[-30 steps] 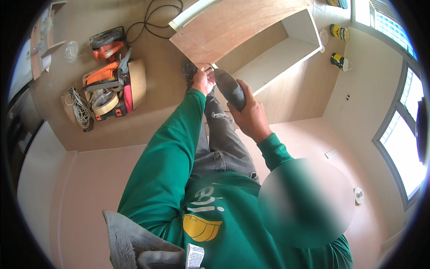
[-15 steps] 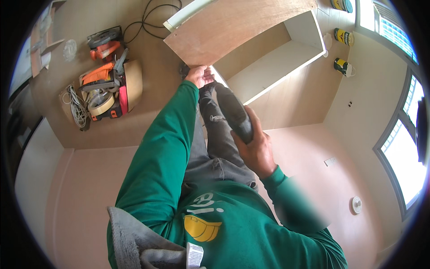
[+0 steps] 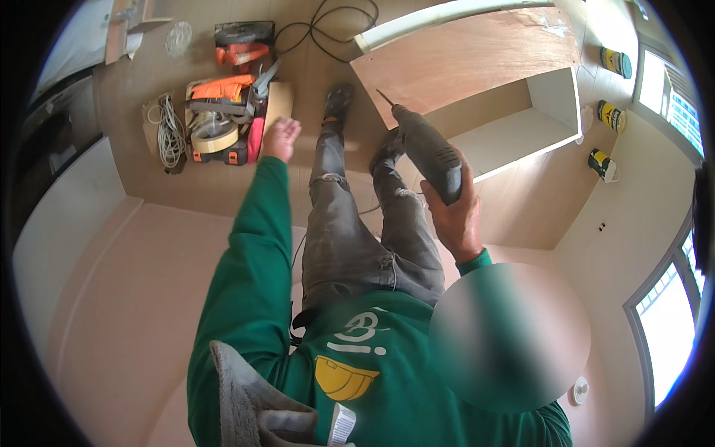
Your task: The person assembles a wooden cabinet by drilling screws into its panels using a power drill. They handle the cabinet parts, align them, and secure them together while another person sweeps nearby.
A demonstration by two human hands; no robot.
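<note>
A dark grey power drill (image 3: 432,153) is gripped in my right hand (image 3: 458,212), its thin bit pointing up and left at the near corner of a reddish plywood panel (image 3: 462,56). Bit and wood look apart. The panel lies along a white open cabinet box (image 3: 514,138) on the floor. My left hand (image 3: 281,139) is off to the left with fingers curled, beside the tool box; whatever is in it, if anything, is hidden.
An open tool box (image 3: 223,112) holds a roll of tape (image 3: 214,136), near coiled white cord (image 3: 171,140) and an orange-handled power tool (image 3: 242,54). Black cable (image 3: 316,30) loops beyond. Several paint cans (image 3: 611,115) line the right wall. My shoes stand by the cabinet.
My left hand has left the panel's corner and moved left toward the tool box. The drill has come away from the corner, and its bit now shows.
</note>
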